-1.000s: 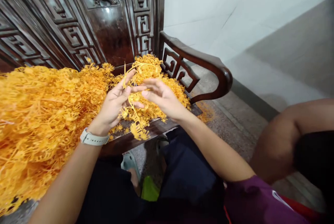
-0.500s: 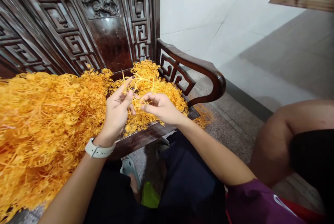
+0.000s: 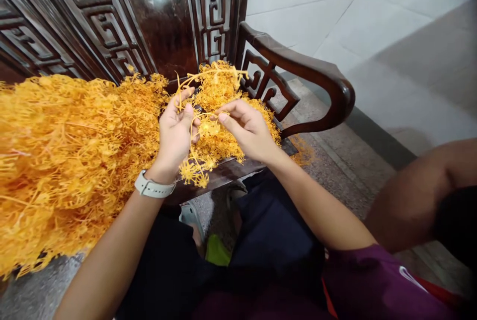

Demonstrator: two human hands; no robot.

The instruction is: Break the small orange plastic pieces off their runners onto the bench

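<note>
My left hand (image 3: 176,128), with a pale watch band (image 3: 154,187) at the wrist, is closed on a yellow-orange plastic stem (image 3: 194,77) whose branches stick out up and to the right. A frilly tip hangs below the fingers. My right hand (image 3: 249,128) pinches a thin yellow strand (image 3: 212,115) of it between thumb and forefinger. Behind and below both hands, a smaller pile of the same frilly yellow pieces (image 3: 219,89) lies on the bench seat. A much larger heap (image 3: 74,156) spreads along my left side.
The dark carved wooden bench has a curved armrest (image 3: 298,59) on the right and a lattice back (image 3: 160,27). Another person's bent leg (image 3: 413,196) is at the right. Yellow scraps (image 3: 303,151) lie on the floor past the bench end. A tiled wall (image 3: 309,2) rises behind.
My right hand has drawn away from the left, with a strand stretched between them. The stem's branches and hanging tip show more clearly. The view has tilted down and shifted slightly left.
</note>
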